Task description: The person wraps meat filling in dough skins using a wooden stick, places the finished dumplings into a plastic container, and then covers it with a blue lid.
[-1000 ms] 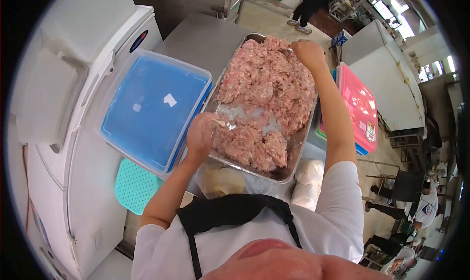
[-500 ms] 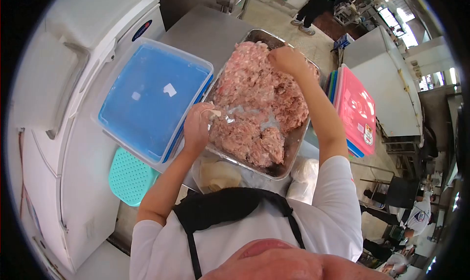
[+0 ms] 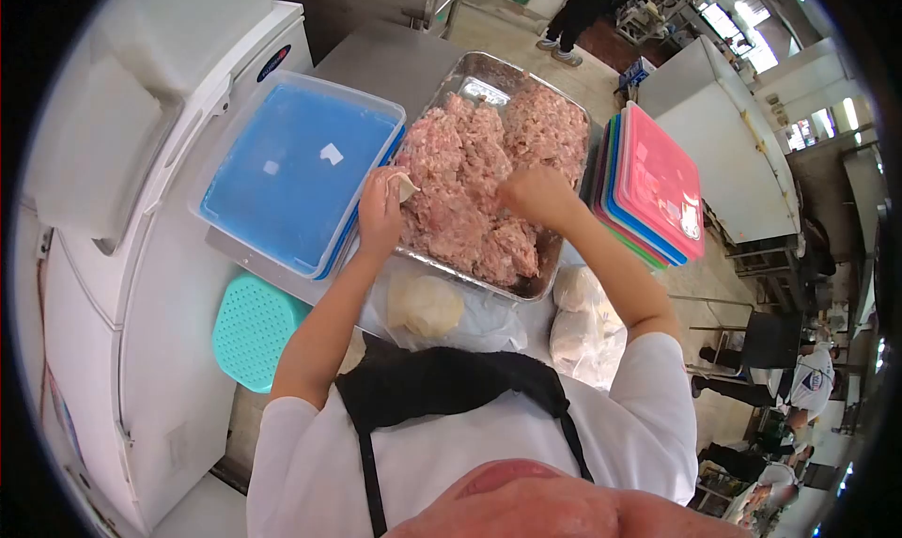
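A metal tray holds a large mass of ground meat. Over the tray's left side, my left hand is closed on a small pale piece of dough. My right hand is at the meat near the tray's right half, its fingers curled against the surface; what they hold, if anything, is hidden. Below the tray, a pale lump of dough lies on clear plastic.
Left of the tray is a plastic container with a blue lid. Stacked coloured lids stand on the right, bagged pale lumps below them. A turquoise stool is at lower left. Other people are in the background.
My right hand has moved down from the tray's far end to its middle right. The meat at the far end is now parted, baring some metal. My left hand stays by the left rim.
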`<state>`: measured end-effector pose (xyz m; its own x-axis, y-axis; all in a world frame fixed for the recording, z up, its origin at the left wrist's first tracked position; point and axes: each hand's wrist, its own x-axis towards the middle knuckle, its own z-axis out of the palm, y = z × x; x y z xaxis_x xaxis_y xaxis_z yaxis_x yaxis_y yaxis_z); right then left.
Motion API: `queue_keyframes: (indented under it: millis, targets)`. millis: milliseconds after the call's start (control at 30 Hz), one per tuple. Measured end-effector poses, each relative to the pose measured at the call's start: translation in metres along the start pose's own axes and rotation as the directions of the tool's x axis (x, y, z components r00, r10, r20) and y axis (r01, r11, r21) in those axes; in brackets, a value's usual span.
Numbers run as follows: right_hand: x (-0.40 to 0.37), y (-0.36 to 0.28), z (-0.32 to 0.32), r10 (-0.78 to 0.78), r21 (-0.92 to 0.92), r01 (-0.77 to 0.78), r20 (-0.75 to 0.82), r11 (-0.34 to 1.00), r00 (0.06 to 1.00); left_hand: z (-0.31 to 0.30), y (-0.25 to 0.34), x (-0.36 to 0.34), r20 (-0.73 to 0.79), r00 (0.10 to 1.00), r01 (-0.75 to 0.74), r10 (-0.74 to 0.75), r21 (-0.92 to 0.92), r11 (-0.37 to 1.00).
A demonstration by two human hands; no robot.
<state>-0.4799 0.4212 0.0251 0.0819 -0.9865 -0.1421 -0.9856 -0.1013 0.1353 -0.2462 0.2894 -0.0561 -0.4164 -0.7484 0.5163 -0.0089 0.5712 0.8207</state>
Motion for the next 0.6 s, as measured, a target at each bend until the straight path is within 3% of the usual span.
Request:
queue_keyframes:
  millis: [133, 233, 333, 500, 600]
  targets:
    - [-0.03, -0.01, 0.003, -0.087, -0.001, 0.088, -0.158, 0.996, 0.984, 0.001, -0.002, -0.001, 0.031, 0.998, -0.047, 0.047, -0.013, 0.999]
    - [-0.029, 0.008, -0.03, -0.015, -0.169, 0.017, 0.017, 0.985, 1.0, -0.001, 0.001, -0.002, 0.049, 0.998, -0.035, 0.035, -0.007, 0.999]
    - [-0.023, 0.022, -0.082, 0.037, -0.246, -0.073, -0.15, 0.966, 0.988, 0.0, -0.004, -0.004, 0.054, 0.998, -0.045, 0.045, -0.003, 0.999]
    - [0.051, 0.05, -0.1, 0.044, -0.343, -0.125, -0.234, 0.931, 0.971, -0.005, -0.003, -0.002, 0.074, 0.995, -0.07, 0.073, -0.04, 0.997]
    - [0.111, 0.052, -0.071, 0.029, -0.373, -0.077, -0.131, 0.925, 0.991, -0.006, -0.011, -0.002, 0.091, 0.991, -0.098, 0.1, -0.032, 0.995]
